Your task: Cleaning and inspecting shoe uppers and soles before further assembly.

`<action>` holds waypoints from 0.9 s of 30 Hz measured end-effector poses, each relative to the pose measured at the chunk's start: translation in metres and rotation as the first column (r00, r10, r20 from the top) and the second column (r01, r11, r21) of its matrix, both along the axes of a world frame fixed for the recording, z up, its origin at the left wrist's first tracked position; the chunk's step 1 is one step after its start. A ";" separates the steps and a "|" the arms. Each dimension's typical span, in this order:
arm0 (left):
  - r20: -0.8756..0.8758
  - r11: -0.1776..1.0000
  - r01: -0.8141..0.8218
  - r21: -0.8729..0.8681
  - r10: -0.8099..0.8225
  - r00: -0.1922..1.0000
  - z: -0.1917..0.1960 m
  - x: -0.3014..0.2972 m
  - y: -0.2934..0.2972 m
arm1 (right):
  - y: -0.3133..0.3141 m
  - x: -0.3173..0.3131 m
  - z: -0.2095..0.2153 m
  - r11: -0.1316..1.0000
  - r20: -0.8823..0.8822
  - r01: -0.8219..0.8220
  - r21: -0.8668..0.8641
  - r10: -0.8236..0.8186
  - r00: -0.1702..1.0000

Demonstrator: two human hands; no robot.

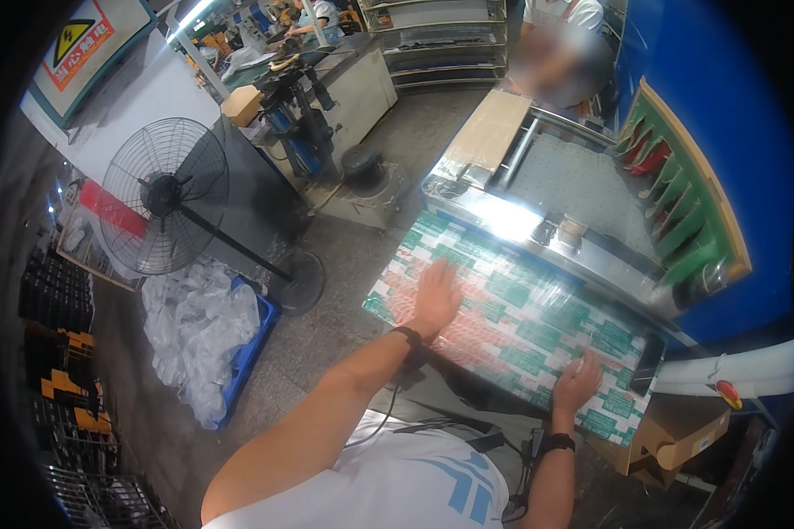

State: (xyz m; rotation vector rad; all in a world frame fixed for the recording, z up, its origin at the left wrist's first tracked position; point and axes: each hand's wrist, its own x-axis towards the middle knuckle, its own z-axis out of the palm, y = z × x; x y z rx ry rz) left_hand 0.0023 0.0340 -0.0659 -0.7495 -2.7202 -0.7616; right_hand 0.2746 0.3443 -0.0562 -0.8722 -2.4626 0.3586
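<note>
In front of me is a work table top (503,309) covered with a green, white and red printed sheet under shiny clear film. My left hand (438,295) rests palm down on its left part, with the fingers stretched out and nothing visible in them. Nearer the right end, my right hand (579,381) lies on the same covering with its fingers slightly bent. I see no object in it, though its palm side is hidden. A small dark panel (648,361) sits at the table's right end, beyond my right hand.
A machine bed (573,176) adjoins the table's far side; a person stands behind it. Gloves hang on a green rack (679,194) at right. A standing fan (163,194) and a blue tray (247,353) of clear plastic bags are at left. A cardboard box (679,432) sits lower right.
</note>
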 end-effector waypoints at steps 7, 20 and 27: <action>-0.014 1.000 0.010 0.004 -0.010 1.000 0.000 -0.001 0.001 | 0.001 0.001 -0.003 1.000 -0.016 -0.007 0.024 0.007 1.000; 0.000 1.000 -0.001 -0.022 0.001 1.000 0.000 0.001 0.002 | 0.001 0.002 0.000 1.000 -0.003 -0.004 -0.011 0.004 1.000; -0.010 1.000 -0.001 -0.003 0.001 1.000 -0.002 0.001 0.001 | 0.001 0.003 -0.005 1.000 -0.004 -0.006 0.015 0.006 1.000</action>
